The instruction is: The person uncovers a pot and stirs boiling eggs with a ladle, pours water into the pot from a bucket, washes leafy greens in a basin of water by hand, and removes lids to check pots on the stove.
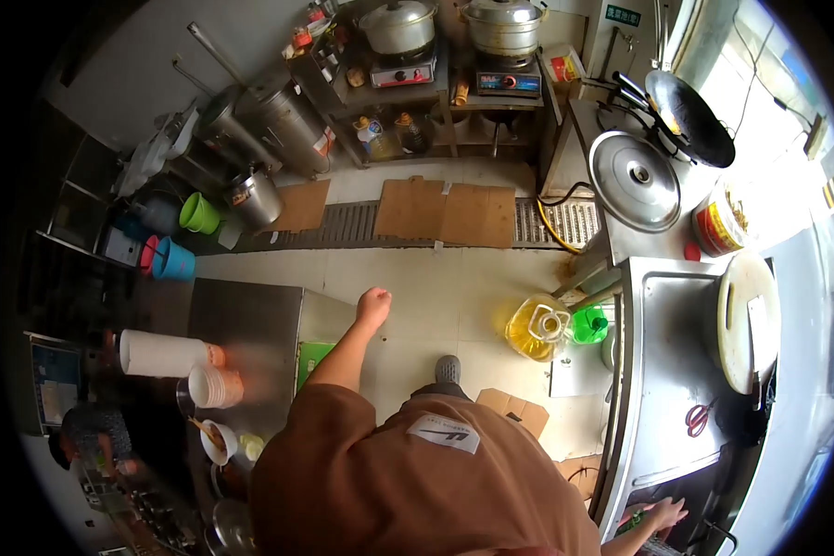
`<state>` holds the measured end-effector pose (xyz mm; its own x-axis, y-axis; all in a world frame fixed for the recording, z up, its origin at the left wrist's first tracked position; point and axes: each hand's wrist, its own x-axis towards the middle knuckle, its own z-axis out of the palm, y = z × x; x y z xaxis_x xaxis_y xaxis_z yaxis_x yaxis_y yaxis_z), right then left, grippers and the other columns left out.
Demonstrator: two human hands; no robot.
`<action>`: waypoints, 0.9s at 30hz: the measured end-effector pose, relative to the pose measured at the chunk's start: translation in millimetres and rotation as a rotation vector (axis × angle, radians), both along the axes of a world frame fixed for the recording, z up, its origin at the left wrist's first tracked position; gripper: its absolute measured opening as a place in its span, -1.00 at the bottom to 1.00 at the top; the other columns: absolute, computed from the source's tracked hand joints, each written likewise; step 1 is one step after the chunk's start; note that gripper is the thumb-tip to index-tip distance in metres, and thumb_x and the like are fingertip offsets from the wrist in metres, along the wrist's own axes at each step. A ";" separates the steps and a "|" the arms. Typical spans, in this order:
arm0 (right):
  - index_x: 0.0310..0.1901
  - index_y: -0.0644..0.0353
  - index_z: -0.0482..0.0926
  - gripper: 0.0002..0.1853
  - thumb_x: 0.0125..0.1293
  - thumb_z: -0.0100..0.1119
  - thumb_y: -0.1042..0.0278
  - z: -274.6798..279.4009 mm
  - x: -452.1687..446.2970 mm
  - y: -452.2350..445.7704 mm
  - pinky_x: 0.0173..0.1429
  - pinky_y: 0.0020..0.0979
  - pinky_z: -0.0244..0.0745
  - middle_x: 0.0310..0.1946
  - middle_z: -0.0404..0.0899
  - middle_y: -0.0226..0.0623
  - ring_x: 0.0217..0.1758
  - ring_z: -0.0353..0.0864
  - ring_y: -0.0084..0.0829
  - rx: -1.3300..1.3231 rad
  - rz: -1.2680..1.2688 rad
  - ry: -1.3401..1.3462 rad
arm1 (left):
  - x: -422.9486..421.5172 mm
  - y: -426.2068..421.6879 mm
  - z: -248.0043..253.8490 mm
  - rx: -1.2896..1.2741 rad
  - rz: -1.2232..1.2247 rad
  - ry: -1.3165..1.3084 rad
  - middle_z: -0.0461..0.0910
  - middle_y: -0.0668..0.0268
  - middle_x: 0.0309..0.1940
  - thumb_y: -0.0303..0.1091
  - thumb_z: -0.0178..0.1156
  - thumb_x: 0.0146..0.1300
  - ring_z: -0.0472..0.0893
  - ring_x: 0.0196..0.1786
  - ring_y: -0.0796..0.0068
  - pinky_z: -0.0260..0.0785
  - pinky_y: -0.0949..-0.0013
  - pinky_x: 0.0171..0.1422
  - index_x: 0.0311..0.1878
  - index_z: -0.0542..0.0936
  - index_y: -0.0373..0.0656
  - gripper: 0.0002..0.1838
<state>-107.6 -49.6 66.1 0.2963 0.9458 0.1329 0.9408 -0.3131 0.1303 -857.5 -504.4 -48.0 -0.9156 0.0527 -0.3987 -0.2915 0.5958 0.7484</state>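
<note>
Head view, two bare hands at work in a kitchen. I have the right hand [663,514] at the near end of the steel table [663,347], over a dark recess [700,491]; its fingers are extended and somewhat spread, with no object visible between them. Just left of this hand, by the near left corner of the table, lies a small green item [632,521], the thing nearest to hand; I cannot tell what it is, nor whether the hand touches it. My left hand [374,307] is curled into a loose fist above the floor [408,287], out past the right edge of the other steel table [246,310]; I see nothing held in it, though its palm is hidden.

On the right-hand table, red-handled scissors [699,420] lie beyond the recess, and a pale round board [739,324] bearing a cleaver [761,338] sits at the right edge.

I judge the step in hand to be a reach at the recess, with no grasp yet made. A grasp of the green item would call for drawing the right hand leftward and curling its fingers, while the left remains clear.
</note>
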 end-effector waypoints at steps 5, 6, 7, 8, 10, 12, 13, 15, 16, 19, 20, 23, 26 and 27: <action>0.18 0.21 0.39 -0.55 0.24 0.00 0.32 47.5 -227.5 29.2 0.32 -0.24 0.17 0.25 0.20 0.10 0.28 0.25 -0.01 0.165 0.411 0.335 | -110.9 -2.0 31.7 -0.118 -0.153 0.201 0.62 0.19 -0.38 -0.23 0.10 0.16 0.60 -0.28 0.31 0.42 0.31 -0.16 -0.27 0.58 -0.20 -0.76; 0.17 0.21 0.38 -0.58 0.28 -0.01 0.36 39.0 -251.5 50.3 0.29 -0.26 0.21 0.26 0.22 0.00 0.26 0.28 -0.05 0.191 0.524 0.561 | -132.4 2.4 32.7 -0.121 -0.148 0.202 0.62 0.19 -0.38 -0.23 0.10 0.16 0.60 -0.28 0.31 0.42 0.31 -0.16 -0.27 0.58 -0.20 -0.76; 0.17 0.22 0.38 -0.59 0.28 0.00 0.37 32.4 -270.8 62.8 0.28 -0.26 0.23 0.26 0.23 -0.04 0.26 0.30 -0.06 0.214 0.572 0.437 | -151.3 8.0 32.7 -0.089 -0.148 0.200 0.62 0.20 -0.38 -0.23 0.09 0.16 0.60 -0.28 0.31 0.42 0.31 -0.16 -0.27 0.58 -0.19 -0.77; 0.16 0.22 0.38 -0.60 0.29 0.01 0.37 44.9 -312.1 67.7 0.27 -0.27 0.26 0.26 0.24 -0.07 0.25 0.31 -0.07 0.234 0.624 0.316 | -168.6 12.6 36.1 -0.061 -0.142 0.200 0.62 0.21 -0.38 -0.23 0.09 0.16 0.60 -0.28 0.31 0.42 0.30 -0.16 -0.28 0.57 -0.19 -0.77; 0.15 0.22 0.38 -0.60 0.28 0.04 0.38 48.9 -387.0 80.7 0.26 -0.26 0.29 0.26 0.23 -0.07 0.25 0.30 -0.10 0.277 0.693 0.413 | -193.8 27.5 37.4 -0.052 -0.097 0.179 0.62 0.23 -0.37 -0.23 0.08 0.17 0.60 -0.27 0.33 0.41 0.31 -0.15 -0.28 0.57 -0.18 -0.78; 0.14 0.20 0.41 -0.61 0.27 0.05 0.41 44.7 -464.0 95.0 0.25 -0.23 0.30 0.24 0.24 -0.07 0.25 0.30 -0.11 0.297 0.780 0.509 | -221.2 39.6 41.2 -0.099 -0.182 0.169 0.62 0.23 -0.35 -0.23 0.09 0.18 0.60 -0.24 0.34 0.41 0.32 -0.14 -0.27 0.57 -0.17 -0.78; 0.13 0.20 0.42 -0.63 0.26 0.05 0.42 38.7 -502.7 103.6 0.24 -0.24 0.30 0.23 0.26 -0.07 0.25 0.31 -0.11 0.320 0.842 0.504 | -234.5 44.2 42.0 -0.115 -0.141 0.168 0.62 0.23 -0.35 -0.23 0.09 0.18 0.60 -0.24 0.34 0.41 0.32 -0.14 -0.27 0.57 -0.17 -0.78; 0.10 0.20 0.46 -0.64 0.24 0.05 0.47 12.1 -583.2 136.4 0.22 -0.25 0.30 0.20 0.30 -0.07 0.23 0.33 -0.13 0.349 0.944 0.451 | -264.2 52.2 48.5 -0.092 -0.225 0.154 0.62 0.21 -0.33 -0.21 0.09 0.17 0.59 -0.21 0.28 0.41 0.28 -0.11 -0.26 0.57 -0.15 -0.77; 0.08 0.21 0.46 -0.65 0.23 0.07 0.51 -24.6 -652.1 150.4 0.22 -0.26 0.30 0.18 0.32 -0.05 0.23 0.33 -0.13 0.348 1.075 0.610 | -289.5 48.0 57.9 -0.126 -0.140 0.177 0.62 0.21 -0.33 -0.21 0.09 0.17 0.59 -0.21 0.28 0.41 0.28 -0.11 -0.26 0.57 -0.15 -0.77; 0.06 0.24 0.46 -0.65 0.19 0.08 0.54 -41.9 -783.7 165.2 0.24 -0.25 0.28 0.18 0.32 -0.03 0.23 0.33 -0.09 0.014 1.126 0.889 | -346.8 74.3 87.2 -0.393 -0.320 0.096 0.61 0.20 -0.28 -0.18 0.14 0.15 0.58 -0.17 0.23 0.41 0.26 -0.08 -0.18 0.55 -0.14 -0.73; 0.05 0.26 0.46 -0.65 0.19 0.09 0.54 -30.5 -822.6 165.8 0.25 -0.24 0.28 0.18 0.32 -0.02 0.23 0.33 -0.07 0.028 1.251 0.715 | -373.0 87.6 91.3 -0.391 -0.321 0.080 0.61 0.22 -0.27 -0.17 0.17 0.15 0.59 -0.18 0.26 0.41 0.29 -0.09 -0.12 0.54 -0.14 -0.70; 0.03 0.30 0.46 -0.65 0.17 0.10 0.54 8.7 -908.4 149.0 0.25 -0.22 0.29 0.17 0.31 0.01 0.21 0.34 -0.04 0.010 1.340 0.675 | -447.0 112.2 71.8 -0.345 -0.282 0.205 0.61 0.20 -0.27 -0.16 0.18 0.15 0.59 -0.17 0.25 0.42 0.27 -0.10 -0.13 0.54 -0.15 -0.69; 0.03 0.31 0.45 -0.64 0.16 0.09 0.55 16.7 -954.2 153.0 0.24 -0.22 0.29 0.17 0.31 0.01 0.21 0.34 -0.05 -0.021 1.335 0.656 | -527.1 160.9 68.5 -0.334 -0.310 0.176 0.61 0.19 -0.25 -0.14 0.17 0.15 0.59 -0.16 0.25 0.42 0.27 -0.08 -0.13 0.54 -0.16 -0.68; 0.03 0.31 0.45 -0.64 0.15 0.09 0.56 19.3 -964.6 150.8 0.24 -0.22 0.30 0.17 0.31 0.01 0.21 0.34 -0.05 -0.053 1.323 0.628 | -556.4 176.8 65.8 -0.317 -0.344 0.211 0.61 0.19 -0.25 -0.13 0.16 0.16 0.58 -0.15 0.21 0.41 0.24 -0.07 -0.12 0.54 -0.15 -0.68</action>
